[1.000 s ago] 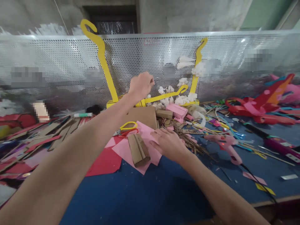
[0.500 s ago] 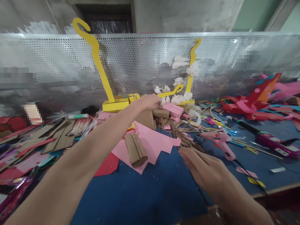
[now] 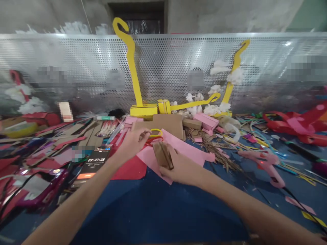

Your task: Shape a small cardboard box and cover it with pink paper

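Note:
My right hand (image 3: pixel 181 166) is wrapped round a small brown cardboard block (image 3: pixel 162 156) above the pink paper (image 3: pixel 190 148). To its left, my left hand (image 3: pixel 134 141) has its fingers pinched together. Their tips are beside a yellow loop (image 3: pixel 156 129), and I cannot make out whether they grip it. A red loop (image 3: pixel 156 137) shows just below the yellow one. Red paper (image 3: pixel 133 170) lies under the left wrist. Behind the hands stands a flat cardboard piece (image 3: pixel 168 121), with a small yellow box (image 3: pixel 164 107) and a yellow hooked strip (image 3: pixel 195 102) beyond it.
A pink glue gun (image 3: pixel 263 161) lies on the right, its cord running to the front edge. Tall yellow hooks (image 3: pixel 131 58) stand by the perforated metal screen (image 3: pixel 168 58). On the left are a phone (image 3: pixel 93 163), a purple device (image 3: pixel 42 190) and paper scraps.
My left hand has drawn back from the yellow strip to the yellow loop. My right hand has moved left and taken hold of the cardboard block. The yellow box now joins the strip's end.

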`<act>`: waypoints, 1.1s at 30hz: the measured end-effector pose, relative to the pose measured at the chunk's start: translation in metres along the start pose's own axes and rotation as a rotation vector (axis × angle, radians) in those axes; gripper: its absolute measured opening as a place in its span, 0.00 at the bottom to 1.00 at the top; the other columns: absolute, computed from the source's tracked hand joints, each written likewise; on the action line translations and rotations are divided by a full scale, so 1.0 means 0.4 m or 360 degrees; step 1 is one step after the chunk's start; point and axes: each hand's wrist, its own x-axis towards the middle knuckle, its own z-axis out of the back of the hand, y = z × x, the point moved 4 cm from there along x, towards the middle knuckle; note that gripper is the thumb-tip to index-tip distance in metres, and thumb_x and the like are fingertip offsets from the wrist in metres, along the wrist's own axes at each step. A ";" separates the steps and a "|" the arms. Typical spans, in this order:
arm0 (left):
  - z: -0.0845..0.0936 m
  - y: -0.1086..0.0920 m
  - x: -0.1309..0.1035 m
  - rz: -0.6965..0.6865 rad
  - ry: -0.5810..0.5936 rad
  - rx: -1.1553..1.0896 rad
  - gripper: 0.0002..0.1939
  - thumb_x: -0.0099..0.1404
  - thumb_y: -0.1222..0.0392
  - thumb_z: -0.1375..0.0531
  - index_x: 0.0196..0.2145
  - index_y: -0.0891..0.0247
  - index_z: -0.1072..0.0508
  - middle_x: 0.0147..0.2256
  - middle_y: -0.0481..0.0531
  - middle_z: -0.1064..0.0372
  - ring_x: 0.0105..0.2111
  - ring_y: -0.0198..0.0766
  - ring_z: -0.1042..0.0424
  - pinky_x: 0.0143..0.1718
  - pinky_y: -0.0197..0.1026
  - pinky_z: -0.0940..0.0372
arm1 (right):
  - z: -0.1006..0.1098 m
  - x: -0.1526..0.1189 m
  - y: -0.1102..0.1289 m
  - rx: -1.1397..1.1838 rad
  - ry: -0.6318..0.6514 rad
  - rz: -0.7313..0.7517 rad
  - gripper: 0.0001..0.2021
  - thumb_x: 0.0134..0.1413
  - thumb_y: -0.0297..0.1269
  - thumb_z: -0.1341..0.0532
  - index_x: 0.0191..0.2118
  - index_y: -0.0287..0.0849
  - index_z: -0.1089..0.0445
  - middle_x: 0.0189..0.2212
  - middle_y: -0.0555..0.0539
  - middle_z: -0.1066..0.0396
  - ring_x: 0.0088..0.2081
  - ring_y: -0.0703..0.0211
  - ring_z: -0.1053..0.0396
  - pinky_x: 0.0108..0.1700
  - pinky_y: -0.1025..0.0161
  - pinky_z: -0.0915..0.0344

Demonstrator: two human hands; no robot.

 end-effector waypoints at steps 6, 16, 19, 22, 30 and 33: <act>-0.059 0.051 -0.097 0.0195 -0.0137 -0.0357 0.20 0.74 0.50 0.45 0.57 0.61 0.33 0.56 0.62 0.28 0.55 0.48 0.26 0.49 0.48 0.27 | -0.047 0.029 -0.047 0.0232 -0.0086 -0.0136 0.32 0.55 0.37 0.37 0.65 0.41 0.42 0.55 0.35 0.27 0.51 0.40 0.26 0.50 0.46 0.30; -0.125 0.015 -0.144 0.0821 0.0142 -0.2033 0.34 0.57 0.57 0.26 0.57 0.58 0.34 0.54 0.59 0.28 0.49 0.47 0.24 0.47 0.48 0.26 | 0.001 0.016 -0.044 0.0511 -0.0434 0.0243 0.22 0.64 0.34 0.42 0.63 0.47 0.39 0.58 0.41 0.31 0.54 0.49 0.29 0.55 0.50 0.30; -0.134 0.014 -0.149 0.0829 0.0054 -0.2014 0.35 0.54 0.59 0.24 0.56 0.60 0.34 0.53 0.60 0.28 0.48 0.48 0.24 0.44 0.48 0.24 | -0.003 0.013 -0.069 0.0451 -0.0501 0.0162 0.18 0.65 0.38 0.40 0.59 0.47 0.34 0.56 0.41 0.28 0.53 0.48 0.28 0.55 0.49 0.29; -0.136 0.019 -0.147 0.0757 -0.0056 -0.1873 0.38 0.53 0.57 0.24 0.57 0.60 0.35 0.53 0.60 0.28 0.49 0.51 0.25 0.43 0.50 0.24 | -0.005 0.011 -0.085 0.0425 -0.0553 0.0091 0.15 0.65 0.40 0.39 0.56 0.47 0.31 0.52 0.43 0.25 0.51 0.49 0.26 0.53 0.50 0.28; -0.127 -0.029 -0.162 0.0235 -0.0060 -0.1336 0.34 0.58 0.56 0.27 0.58 0.56 0.36 0.52 0.56 0.28 0.50 0.49 0.24 0.50 0.49 0.27 | 0.002 -0.001 -0.061 0.0362 -0.0563 0.0180 0.13 0.63 0.44 0.36 0.50 0.46 0.32 0.43 0.45 0.26 0.43 0.53 0.29 0.43 0.56 0.31; -0.118 -0.055 -0.175 0.0139 -0.0057 -0.1146 0.32 0.60 0.56 0.29 0.58 0.54 0.36 0.49 0.53 0.27 0.48 0.46 0.24 0.49 0.47 0.27 | 0.013 -0.009 -0.044 0.0319 -0.0597 0.0281 0.14 0.63 0.46 0.35 0.48 0.45 0.33 0.41 0.45 0.29 0.41 0.53 0.31 0.41 0.58 0.33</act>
